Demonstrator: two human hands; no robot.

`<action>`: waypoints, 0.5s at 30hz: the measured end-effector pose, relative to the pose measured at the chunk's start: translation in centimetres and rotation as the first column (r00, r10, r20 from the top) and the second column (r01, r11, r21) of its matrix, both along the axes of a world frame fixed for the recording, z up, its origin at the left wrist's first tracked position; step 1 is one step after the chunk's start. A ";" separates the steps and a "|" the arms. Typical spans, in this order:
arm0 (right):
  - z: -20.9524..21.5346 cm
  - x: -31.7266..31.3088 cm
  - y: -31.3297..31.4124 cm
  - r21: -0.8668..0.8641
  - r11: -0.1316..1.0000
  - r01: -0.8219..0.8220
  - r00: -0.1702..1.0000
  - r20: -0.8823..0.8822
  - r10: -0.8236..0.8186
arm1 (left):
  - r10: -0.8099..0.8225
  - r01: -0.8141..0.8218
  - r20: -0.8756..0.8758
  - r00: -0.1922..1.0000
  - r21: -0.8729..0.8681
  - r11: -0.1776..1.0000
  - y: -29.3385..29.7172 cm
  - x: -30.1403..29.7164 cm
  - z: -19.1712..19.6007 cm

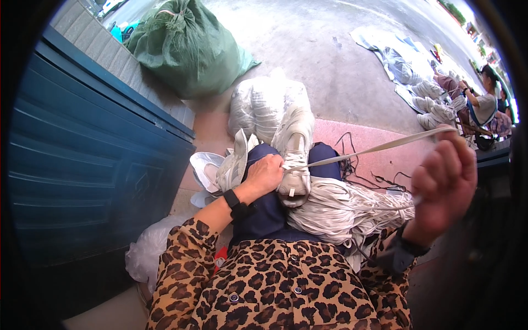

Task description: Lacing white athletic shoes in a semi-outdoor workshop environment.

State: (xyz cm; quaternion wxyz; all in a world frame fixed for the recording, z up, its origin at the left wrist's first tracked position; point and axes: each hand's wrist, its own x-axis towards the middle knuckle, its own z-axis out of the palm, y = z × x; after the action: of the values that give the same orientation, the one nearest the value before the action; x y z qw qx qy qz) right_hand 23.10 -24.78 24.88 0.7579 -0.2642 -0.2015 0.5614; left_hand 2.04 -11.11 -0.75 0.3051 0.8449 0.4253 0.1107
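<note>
Off-white, textured, rounded shoe (297, 151) | long axis away from torso (291, 280), toe end unclear | right grip (444, 179) pinches flat, taut cream lace (379, 147) | left grip (266, 175) curled against shoe, hold hidden

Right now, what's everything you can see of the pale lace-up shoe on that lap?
The pale lace-up shoe lies lengthwise between the knees of the dark blue trousers, its upper looking like off-white fabric. A small white tab shows at the near end. Laces cross its middle; from there a long, flat, cream lace stretches to the raised right hand, while the left hand touches the shoe's left side.
</note>
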 end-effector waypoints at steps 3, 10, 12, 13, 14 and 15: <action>1.8 0.4 -0.8 0.263 0.953 -0.149 0.946 -0.242 0.215 | -0.071 0.069 -0.050 0.996 -0.038 0.997 1.4 1.4 2.8; 1.0 -2.9 2.9 0.278 0.891 -0.358 0.889 -0.191 0.417 | -0.602 0.754 0.454 0.657 -0.405 0.517 2.1 4.1 7.8; -0.5 -2.4 3.8 0.321 0.844 -0.431 0.852 -0.163 0.497 | -0.639 0.742 0.431 0.637 -0.566 0.359 1.4 3.9 9.3; -0.8 -2.1 3.9 0.314 0.844 -0.435 0.859 -0.137 0.494 | -0.641 0.744 0.431 0.635 -0.565 0.357 1.2 3.7 9.3; -0.9 -1.8 3.8 0.314 0.845 -0.433 0.860 -0.137 0.491 | -0.607 0.698 0.411 0.681 -0.614 0.368 1.1 3.5 9.2; -0.8 -1.6 3.6 0.297 0.857 -0.421 0.867 -0.146 0.477 | -0.573 0.652 0.389 0.721 -0.661 0.371 1.0 3.3 9.0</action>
State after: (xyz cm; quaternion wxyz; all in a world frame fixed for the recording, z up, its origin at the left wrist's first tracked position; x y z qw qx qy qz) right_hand 21.46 -21.15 24.05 0.6498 -0.0476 -0.2454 0.7178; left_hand 5.37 -10.07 8.23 0.6686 0.7225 0.0709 -0.1610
